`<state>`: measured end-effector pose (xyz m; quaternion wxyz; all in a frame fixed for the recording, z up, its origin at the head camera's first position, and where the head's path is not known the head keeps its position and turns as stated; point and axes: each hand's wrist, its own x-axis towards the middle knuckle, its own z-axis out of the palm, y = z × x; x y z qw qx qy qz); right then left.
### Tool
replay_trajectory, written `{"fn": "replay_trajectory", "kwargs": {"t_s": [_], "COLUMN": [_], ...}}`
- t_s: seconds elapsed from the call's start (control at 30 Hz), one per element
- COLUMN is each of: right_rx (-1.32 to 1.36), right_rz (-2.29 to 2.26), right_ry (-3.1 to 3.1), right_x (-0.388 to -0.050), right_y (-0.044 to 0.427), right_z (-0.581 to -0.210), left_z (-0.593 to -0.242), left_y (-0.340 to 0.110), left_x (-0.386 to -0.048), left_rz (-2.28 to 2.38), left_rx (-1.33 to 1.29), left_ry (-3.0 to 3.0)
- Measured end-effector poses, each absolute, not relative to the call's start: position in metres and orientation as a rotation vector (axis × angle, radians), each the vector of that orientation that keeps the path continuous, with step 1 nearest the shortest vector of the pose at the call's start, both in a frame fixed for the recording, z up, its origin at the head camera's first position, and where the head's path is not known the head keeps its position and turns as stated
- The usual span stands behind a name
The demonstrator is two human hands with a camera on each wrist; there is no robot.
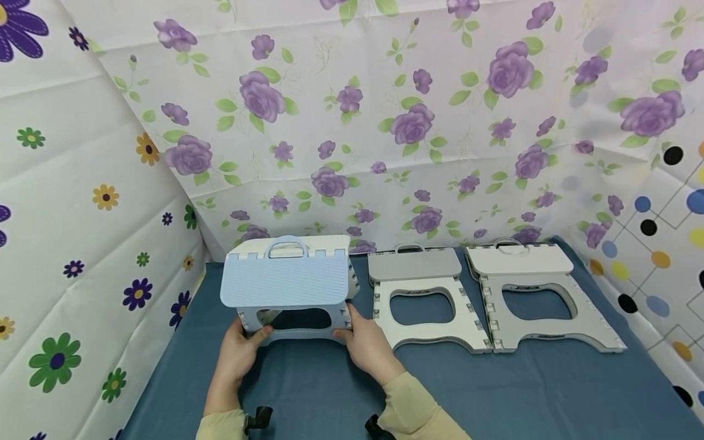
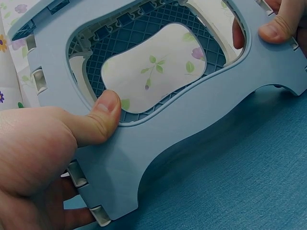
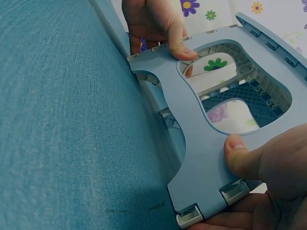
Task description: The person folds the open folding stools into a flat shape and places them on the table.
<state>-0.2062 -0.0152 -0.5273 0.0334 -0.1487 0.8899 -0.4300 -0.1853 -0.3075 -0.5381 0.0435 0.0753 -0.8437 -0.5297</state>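
A light-blue and white folding step stool (image 1: 286, 281) stands unfolded at the left of the table, its blue top and carry handle facing up. My left hand (image 1: 238, 354) grips the left edge of its near leg panel, and in the left wrist view the thumb (image 2: 98, 122) presses on the panel's face beside the oval opening. On the opposite edge my right hand (image 1: 371, 343) grips the same panel, its thumb (image 3: 237, 155) on the face and fingers behind. Whether the legs bear fully on the cloth I cannot tell.
Two more folding stools lie flat to the right: one white with a grey top piece (image 1: 420, 311), one grey with a white top piece (image 1: 544, 305). A blue cloth (image 1: 467, 397) covers the table. Flowered sheeting (image 1: 352, 122) hangs behind and at the sides.
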Motion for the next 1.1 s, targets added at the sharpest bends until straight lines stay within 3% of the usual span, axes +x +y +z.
{"fn": "replay_trajectory", "kwargs": {"t_s": [1.1], "right_rx": [-0.485], "right_rz": [-1.341], "right_ry": [2.757], "right_x": [-0.206], "right_y": [-0.0149], "right_z": [-0.5289], "left_z": [-0.537], "left_y": [-0.307], "left_x": [-0.1879], "left_rz": [-1.597], "left_rx": [0.232], "left_ry": [-2.571]}}
